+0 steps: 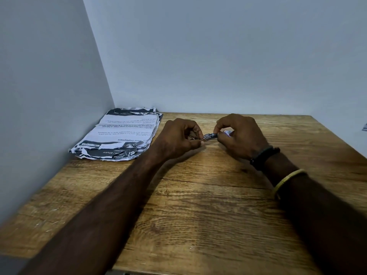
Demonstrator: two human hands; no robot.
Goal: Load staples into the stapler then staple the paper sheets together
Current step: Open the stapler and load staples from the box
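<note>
Left hand (pixel 181 136): fingers curled round a small metal thing, taken to be the stapler (pixel 194 135). It is mostly hidden; only glints of wire and steel show.

Right hand (pixel 241 135): thumb and fingertips pinch the right end of a short metal strip (pixel 209 136). The strip bridges the gap between the two hands, low over the counter (pixel 198 215). It could be the staples or the stapler's tray; cannot tell which. A white and purple scrap (pixel 227 132) is tucked in the same hand, perhaps a staple box.

Step judged: loading. To do it well, steady the body with the left hand, line the strip square with the channel and slide it in flat. No twisting, since a staple strip would likely snap.

Strip: thin, straight, grey, shiny.

Counter: wood grain, matte, scuffed.

Paper sheets (pixel 123 133): printed, crumpled, torn at the edges. They lie flat in the far left corner by the wall (pixel 59 76), well apart from both hands, apparently not yet stapled.
</note>
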